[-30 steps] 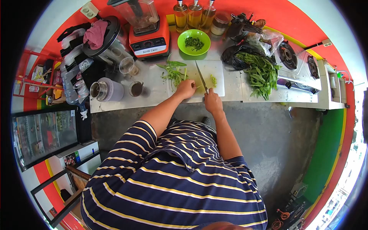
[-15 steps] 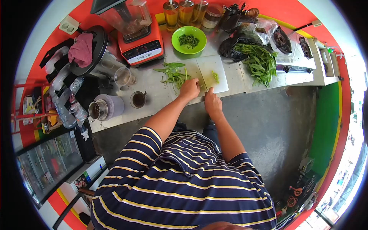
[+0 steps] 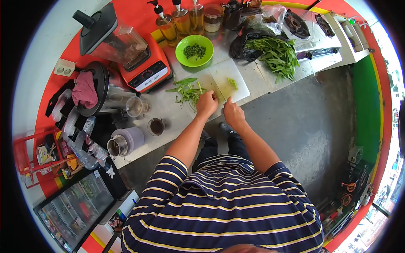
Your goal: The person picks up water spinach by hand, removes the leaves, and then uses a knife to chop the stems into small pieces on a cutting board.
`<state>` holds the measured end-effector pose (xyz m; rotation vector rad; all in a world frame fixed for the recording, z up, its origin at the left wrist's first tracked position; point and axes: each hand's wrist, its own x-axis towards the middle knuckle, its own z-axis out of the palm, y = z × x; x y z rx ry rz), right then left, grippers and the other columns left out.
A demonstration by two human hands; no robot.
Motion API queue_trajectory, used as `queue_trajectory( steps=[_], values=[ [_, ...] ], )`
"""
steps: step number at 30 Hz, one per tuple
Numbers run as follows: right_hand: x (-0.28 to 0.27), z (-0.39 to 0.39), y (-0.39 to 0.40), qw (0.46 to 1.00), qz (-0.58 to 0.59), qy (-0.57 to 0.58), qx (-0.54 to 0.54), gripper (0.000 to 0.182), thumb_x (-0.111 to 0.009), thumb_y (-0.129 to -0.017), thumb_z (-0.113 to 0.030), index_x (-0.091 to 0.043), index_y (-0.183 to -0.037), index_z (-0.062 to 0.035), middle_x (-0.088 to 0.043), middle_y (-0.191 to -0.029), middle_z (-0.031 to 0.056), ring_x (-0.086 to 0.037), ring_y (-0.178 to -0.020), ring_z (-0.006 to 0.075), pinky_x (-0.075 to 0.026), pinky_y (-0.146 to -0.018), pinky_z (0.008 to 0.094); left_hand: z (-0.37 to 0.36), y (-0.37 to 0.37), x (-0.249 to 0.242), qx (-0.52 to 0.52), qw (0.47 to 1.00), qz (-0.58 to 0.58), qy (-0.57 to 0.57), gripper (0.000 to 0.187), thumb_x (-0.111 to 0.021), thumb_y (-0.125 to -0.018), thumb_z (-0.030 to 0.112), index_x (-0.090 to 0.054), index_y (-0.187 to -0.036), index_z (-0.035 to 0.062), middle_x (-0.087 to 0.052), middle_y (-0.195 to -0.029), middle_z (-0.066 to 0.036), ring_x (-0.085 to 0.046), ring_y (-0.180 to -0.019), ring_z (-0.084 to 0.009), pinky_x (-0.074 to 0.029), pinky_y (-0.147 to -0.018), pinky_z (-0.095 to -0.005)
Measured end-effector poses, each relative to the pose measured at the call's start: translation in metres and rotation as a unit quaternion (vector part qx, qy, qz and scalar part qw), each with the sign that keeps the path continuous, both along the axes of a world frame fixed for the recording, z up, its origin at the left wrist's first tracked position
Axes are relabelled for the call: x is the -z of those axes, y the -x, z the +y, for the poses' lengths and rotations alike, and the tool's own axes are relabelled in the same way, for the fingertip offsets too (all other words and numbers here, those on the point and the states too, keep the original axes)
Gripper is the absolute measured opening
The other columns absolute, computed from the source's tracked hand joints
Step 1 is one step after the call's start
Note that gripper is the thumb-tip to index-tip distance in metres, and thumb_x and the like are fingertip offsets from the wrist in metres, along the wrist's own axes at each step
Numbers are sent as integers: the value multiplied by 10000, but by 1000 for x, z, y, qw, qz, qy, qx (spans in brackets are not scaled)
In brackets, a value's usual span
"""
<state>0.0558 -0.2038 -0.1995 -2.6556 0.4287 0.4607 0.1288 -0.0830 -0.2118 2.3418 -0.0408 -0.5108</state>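
Observation:
My right hand (image 3: 235, 114) is wrapped round the handle of a knife (image 3: 221, 93), whose thin blade lies across a white cutting board (image 3: 239, 86). Just left of the blade, my left hand (image 3: 207, 104) is closed with fingertips pinched on leafy greens (image 3: 188, 89); the pinched part is mostly hidden. Loose leaves and stems spread over the board's left side, behind that hand. A small heap of cut green stems (image 3: 232, 83) lies right of the blade. Beyond the board, a bright green bowl (image 3: 180, 56) holds chopped greens.
A red blender (image 3: 147, 69) stands back left, near pump bottles (image 3: 180, 20). On the left are a clear cup (image 3: 134, 106), a glass of dark liquid (image 3: 156, 126) and a steel-mouthed flask (image 3: 128, 141). More leafy greens (image 3: 278, 57) lie right, beside a gas stove (image 3: 310, 31).
The whole view has shifted and turned slightly, so the counter slants more. Both hands stay at the board in nearly the same pose, with the knife still in the right.

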Motion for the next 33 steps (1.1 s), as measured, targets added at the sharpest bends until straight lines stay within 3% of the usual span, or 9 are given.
queue_trajectory(
  steps=[5,7,13,15,16,18,31,33],
  values=[
    [3,-3,21,999,26,-38,7,257,-514,-1020,-210,-428,-1140,0,-715,-973,264,-710,-922,434,-569,-799,510,-15,9,-8,-6,999,-32,-25,129,-700,-841,193,-680,-916,90,-727,-899,-144,-690,-910,-375,-542,-764,-488],
    [5,-7,13,999,27,-45,-4,263,-515,-1019,-215,-426,-1137,2,-714,-970,264,-709,-927,434,-569,-803,510,-12,18,4,-32,996,-77,-24,184,-700,-840,195,-679,-985,83,-721,-952,-179,-678,-938,-402,-532,-766,-493],
    [0,-28,-8,993,14,-91,-71,308,-546,-1005,-238,-424,-1128,16,-702,-951,295,-706,-925,442,-569,-803,515,-19,27,2,-80,994,-71,-34,145,-697,-851,149,-656,-958,61,-708,-902,-181,-672,-893,-404,-518,-740,-486],
    [-8,-34,-13,958,144,-248,-9,320,-549,-1003,-239,-418,-1123,28,-694,-949,311,-698,-937,455,-564,-813,523,-19,29,5,-85,993,-76,-43,144,-689,-867,175,-647,-962,76,-692,-932,-166,-664,-911,-402,-520,-748,-499],
    [-4,-32,-10,957,146,-250,-18,320,-549,-1003,-239,-418,-1123,28,-694,-949,311,-698,-937,455,-564,-813,523,-21,29,7,-82,992,-82,-44,145,-681,-883,201,-637,-965,90,-677,-963,-151,-655,-929,-401,-523,-756,-512],
    [2,-27,5,988,20,-138,-74,302,-509,-1029,-233,-422,-1082,51,-682,-933,340,-676,-921,505,-543,-814,564,-25,33,10,-105,988,-104,-52,145,-691,-874,178,-639,-963,77,-674,-932,-157,-658,-898,-393,-517,-738,-494],
    [20,-57,-2,985,-36,-110,-129,311,-510,-1024,-247,-430,-1104,43,-674,-911,351,-669,-890,520,-536,-812,572,-40,58,9,-216,960,-171,-56,138,-689,-876,171,-686,-984,86,-668,-1006,-133,-661,-929,-362,-524,-771,-466],
    [24,-64,-4,988,-35,-125,-86,353,-521,-1017,-270,-442,-1106,63,-672,-886,352,-667,-865,523,-533,-787,579,-40,59,12,-221,956,-189,-50,121,-680,-876,164,-690,-978,100,-662,-1004,-130,-657,-933,-365,-526,-772,-477]
  ],
)
